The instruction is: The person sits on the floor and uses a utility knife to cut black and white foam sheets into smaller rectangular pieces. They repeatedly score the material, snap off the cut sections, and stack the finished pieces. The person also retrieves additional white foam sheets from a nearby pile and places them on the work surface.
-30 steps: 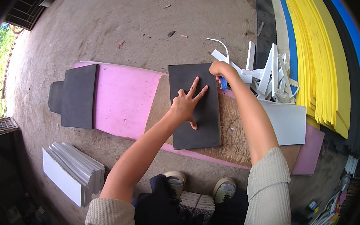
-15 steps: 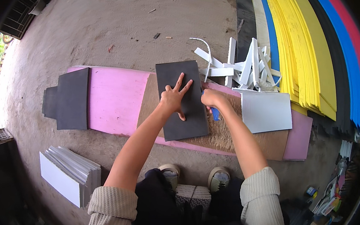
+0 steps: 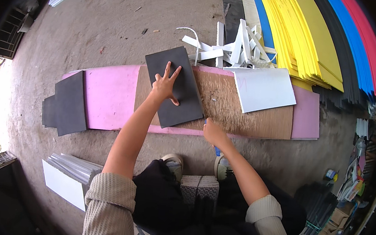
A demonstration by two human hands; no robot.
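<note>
My left hand (image 3: pixel 164 86) lies with spread fingers on a dark grey foam sheet (image 3: pixel 183 110), pressing it against a scuffed brown board (image 3: pixel 251 123). My right hand (image 3: pixel 214 134) is closed around a blue-handled cutter knife (image 3: pixel 217 151), just off the sheet's near right corner. A dark blade tip shows by that corner; the rest of the knife is mostly hidden in the fist. A white sheet (image 3: pixel 266 89) rests on the board's right part. Under the board runs a long pink sheet (image 3: pixel 109 93).
White offcut strips (image 3: pixel 240 43) are heaped beyond the board. Stacked yellow sheets (image 3: pixel 293 33) and blue sheets (image 3: pixel 350 31) stand at far right. More dark pieces (image 3: pixel 70 103) lie at left. A white sheet stack (image 3: pixel 63 182) sits near left, on the concrete floor (image 3: pixel 115 26).
My right hand has drawn the cutter knife toward me along the sheet's right edge, down to its near corner. My left hand stays spread on the sheet. The whole view has shifted slightly.
</note>
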